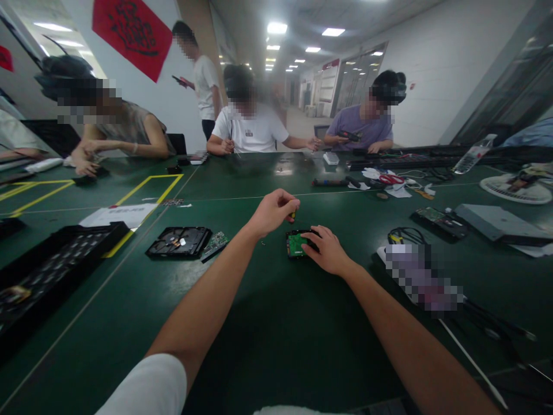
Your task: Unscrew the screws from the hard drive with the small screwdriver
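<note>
A hard drive (296, 244), its green circuit board facing up, lies on the green table in front of me. My right hand (326, 248) rests over its right side, fingers bent across the board and gripping it. Above the drive's far left edge, my left hand (279, 210) is closed in a pinch around a small yellow-and-black tool (292, 215), mostly hidden by the fingers. Whether that tool touches the drive, I cannot tell. To the left are a black open drive enclosure (179, 242) and a loose circuit board piece (215, 246). Tiny screws (263, 243) lie between.
A long black tray (60, 271) stands at the left. Right of me lie a phone-like slab (419, 282) with cables, another drive (439, 223) and a grey metal case (503, 223). Several people sit across the table. Red scissors (392, 179) and a bottle (475, 154) are farther back.
</note>
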A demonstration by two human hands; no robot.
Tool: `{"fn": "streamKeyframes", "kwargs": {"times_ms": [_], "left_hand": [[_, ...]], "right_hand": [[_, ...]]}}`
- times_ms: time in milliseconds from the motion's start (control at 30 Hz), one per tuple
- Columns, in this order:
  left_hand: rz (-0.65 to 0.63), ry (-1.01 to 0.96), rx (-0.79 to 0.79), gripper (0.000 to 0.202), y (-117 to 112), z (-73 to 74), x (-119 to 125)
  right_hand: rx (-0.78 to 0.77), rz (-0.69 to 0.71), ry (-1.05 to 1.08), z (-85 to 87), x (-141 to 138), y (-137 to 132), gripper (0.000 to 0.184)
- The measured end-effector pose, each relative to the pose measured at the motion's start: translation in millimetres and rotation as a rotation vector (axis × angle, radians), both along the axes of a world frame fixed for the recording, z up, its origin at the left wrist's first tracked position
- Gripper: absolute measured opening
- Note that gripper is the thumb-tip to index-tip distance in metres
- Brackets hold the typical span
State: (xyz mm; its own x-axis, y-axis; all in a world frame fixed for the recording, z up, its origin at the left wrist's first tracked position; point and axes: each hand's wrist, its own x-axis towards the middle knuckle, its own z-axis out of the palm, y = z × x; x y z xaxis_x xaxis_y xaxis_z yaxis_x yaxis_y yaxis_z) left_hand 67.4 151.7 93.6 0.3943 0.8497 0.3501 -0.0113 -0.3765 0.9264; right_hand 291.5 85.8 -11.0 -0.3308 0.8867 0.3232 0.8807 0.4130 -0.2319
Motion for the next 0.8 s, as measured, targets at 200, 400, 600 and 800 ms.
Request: {"fn": "streamKeyframes", "kwargs": {"times_ms": [200,400,600,800], "left_hand": [[-0.036,-0.069,-0.044,0.024,-4.2,3.1,2.2],[-0.14,-0.143,-0.125,0.024,0.3,0.1,1.5],[-0.092,-0.119,-0.127,0.026,3.7,-1.3,-0.3],[0.047,-0.014,-0.058,0.027,2.3,-0.4,-1.2]], "right_hand": [[-0.004,-0.002,-0.004,-0.1,-0.2,0.1,0.044],[0.004,-0.004,-0.013,1.7,-1.1,-0.3,0.043],[-0.012,-0.003,-0.012,1.6,-0.8,-0.4,0.045],[-0.025,-0.001,0.01,1.1,0.2,-0.3,0.045]]}}
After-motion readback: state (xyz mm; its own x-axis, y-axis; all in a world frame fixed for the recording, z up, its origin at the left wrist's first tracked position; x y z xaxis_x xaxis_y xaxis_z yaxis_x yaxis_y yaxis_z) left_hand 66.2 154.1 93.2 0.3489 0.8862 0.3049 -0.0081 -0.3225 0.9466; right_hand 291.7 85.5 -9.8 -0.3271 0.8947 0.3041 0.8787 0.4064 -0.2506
